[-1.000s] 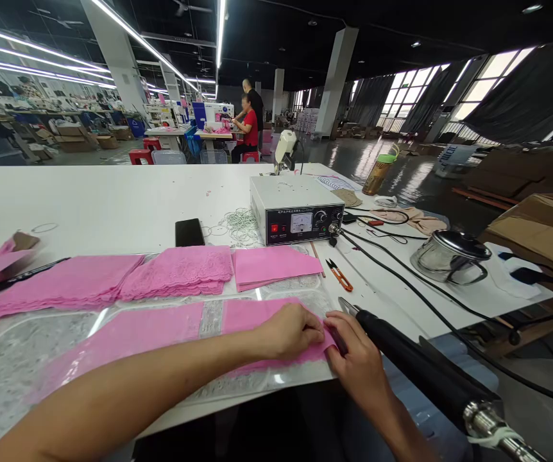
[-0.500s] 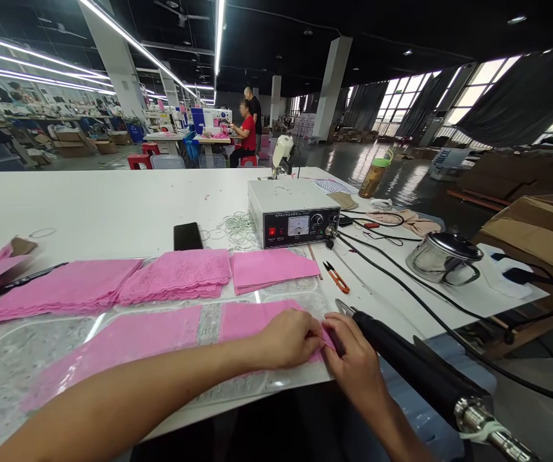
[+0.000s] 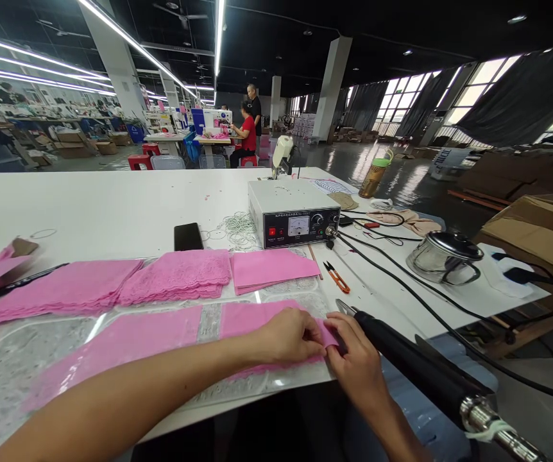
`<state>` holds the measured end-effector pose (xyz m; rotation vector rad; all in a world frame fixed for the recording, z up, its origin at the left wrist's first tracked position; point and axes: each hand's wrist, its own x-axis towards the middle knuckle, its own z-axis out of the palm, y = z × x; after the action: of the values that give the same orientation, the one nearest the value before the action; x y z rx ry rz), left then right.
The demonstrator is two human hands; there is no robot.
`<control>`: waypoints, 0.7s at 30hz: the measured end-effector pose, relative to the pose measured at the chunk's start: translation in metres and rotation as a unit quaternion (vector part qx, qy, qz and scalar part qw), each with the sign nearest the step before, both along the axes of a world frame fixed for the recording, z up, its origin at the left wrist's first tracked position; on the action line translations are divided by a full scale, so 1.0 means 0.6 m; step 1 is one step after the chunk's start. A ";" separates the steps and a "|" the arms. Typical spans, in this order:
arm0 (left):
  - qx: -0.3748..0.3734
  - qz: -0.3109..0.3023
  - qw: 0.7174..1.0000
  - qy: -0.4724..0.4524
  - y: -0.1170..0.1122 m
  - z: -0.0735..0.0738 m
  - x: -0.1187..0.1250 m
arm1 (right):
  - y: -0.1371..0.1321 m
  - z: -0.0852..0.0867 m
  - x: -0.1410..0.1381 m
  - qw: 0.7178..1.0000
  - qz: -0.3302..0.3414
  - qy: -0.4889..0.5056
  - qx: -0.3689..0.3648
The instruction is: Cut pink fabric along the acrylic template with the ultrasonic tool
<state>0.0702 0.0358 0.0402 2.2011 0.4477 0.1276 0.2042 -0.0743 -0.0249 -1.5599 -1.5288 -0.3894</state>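
My left hand (image 3: 294, 337) pinches the edge of a pink fabric piece (image 3: 257, 317) near the table's front edge. Opposite it, my right hand (image 3: 357, 353) grips the right end of the same fabric with thumb and fingers. The fabric lies on a clear plastic sheet (image 3: 209, 324) with a grey pattern beneath, beside another pink panel (image 3: 151, 333) to the left. Just right of my right hand lies a black-handled tool (image 3: 411, 359) with a metal tip, which seems to rest on the table edge. Behind are a pink lace stack (image 3: 180, 276) and a pink cloth stack (image 3: 271, 269).
A control box (image 3: 300, 221) with a dial stands behind, its black cable (image 3: 425, 308) running right. Orange thread snips (image 3: 337, 277), a phone (image 3: 188, 237), elastic loops (image 3: 240, 230) and a lidded glass cup (image 3: 442, 256) lie around. Two people (image 3: 247, 128) are beyond the table.
My fingers have shifted slightly apart on the fabric, and more of its pink end now shows between my two hands. The tool has barely moved.
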 end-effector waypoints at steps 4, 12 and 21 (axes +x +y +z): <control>0.020 0.007 1.000 0.005 -0.006 0.001 0.002 | 0.001 0.000 -0.001 1.000 0.000 0.002 0.001; 0.018 0.017 1.000 -0.001 -0.007 -0.001 0.001 | 0.000 -0.003 -0.001 1.000 0.003 0.010 -0.015; 0.020 0.045 0.998 -0.038 -0.012 0.006 0.005 | 0.000 -0.008 -0.001 1.000 0.008 0.020 -0.016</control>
<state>0.0735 0.0286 0.0437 2.2083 0.5048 0.2703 0.2036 -0.0745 -0.0295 -1.5700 -1.5228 -0.3234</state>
